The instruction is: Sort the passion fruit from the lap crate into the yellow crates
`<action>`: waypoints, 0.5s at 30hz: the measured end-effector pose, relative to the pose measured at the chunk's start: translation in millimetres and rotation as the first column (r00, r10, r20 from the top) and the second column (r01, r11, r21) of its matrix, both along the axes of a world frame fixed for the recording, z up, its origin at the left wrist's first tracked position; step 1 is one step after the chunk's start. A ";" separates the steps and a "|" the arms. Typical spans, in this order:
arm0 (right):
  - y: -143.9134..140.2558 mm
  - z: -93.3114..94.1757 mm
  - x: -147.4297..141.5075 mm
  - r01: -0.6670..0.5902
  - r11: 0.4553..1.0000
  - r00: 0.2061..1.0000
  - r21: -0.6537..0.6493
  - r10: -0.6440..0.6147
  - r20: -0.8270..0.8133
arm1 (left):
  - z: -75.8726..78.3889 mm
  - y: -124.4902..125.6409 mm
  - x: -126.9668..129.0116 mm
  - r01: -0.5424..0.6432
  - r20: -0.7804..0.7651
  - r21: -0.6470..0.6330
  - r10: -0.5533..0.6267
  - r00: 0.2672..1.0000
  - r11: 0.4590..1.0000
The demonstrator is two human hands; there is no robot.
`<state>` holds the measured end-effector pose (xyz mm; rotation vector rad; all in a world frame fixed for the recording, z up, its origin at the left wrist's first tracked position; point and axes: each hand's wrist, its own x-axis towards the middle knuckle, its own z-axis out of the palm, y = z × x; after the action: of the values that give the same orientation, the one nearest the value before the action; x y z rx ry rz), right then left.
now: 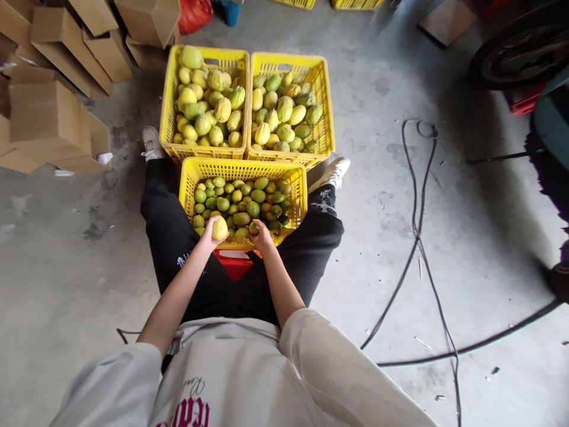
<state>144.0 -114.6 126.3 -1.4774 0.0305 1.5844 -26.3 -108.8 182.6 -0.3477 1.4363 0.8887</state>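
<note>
My left hand [208,238] is closed around a pale yellow, lemon-like fruit [219,229], above the near left part of the front yellow crate [186,178]. To its right, my right hand [263,238] has its fingers on a smaller green-yellow fruit [253,228] over the same crate's near edge. Green and yellow oval fruits [253,209] cover the bottom of this crate, which stands between my legs. Parts of both palms are hidden by the fingers and fruit.
Beyond stand two yellow crates, left [164,121] and right [329,112], holding larger yellow-green fruits. Cardboard boxes [48,118] crowd the upper left. A black cable [416,231] loops over the concrete floor at right, near a wheel [524,50]. Something red [233,265] shows beneath the front crate.
</note>
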 end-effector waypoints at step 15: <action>4.1 -3.5 2.0 -0.038 0.971 0.999 -0.237 0.038 -0.004 | 2.7 1.7 0.1 0.078 0.140 0.039 -0.083 0.987 0.996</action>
<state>146.0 -110.5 122.7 -1.6706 0.1990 1.6563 -26.2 -107.2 185.3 -0.3194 1.2947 0.8055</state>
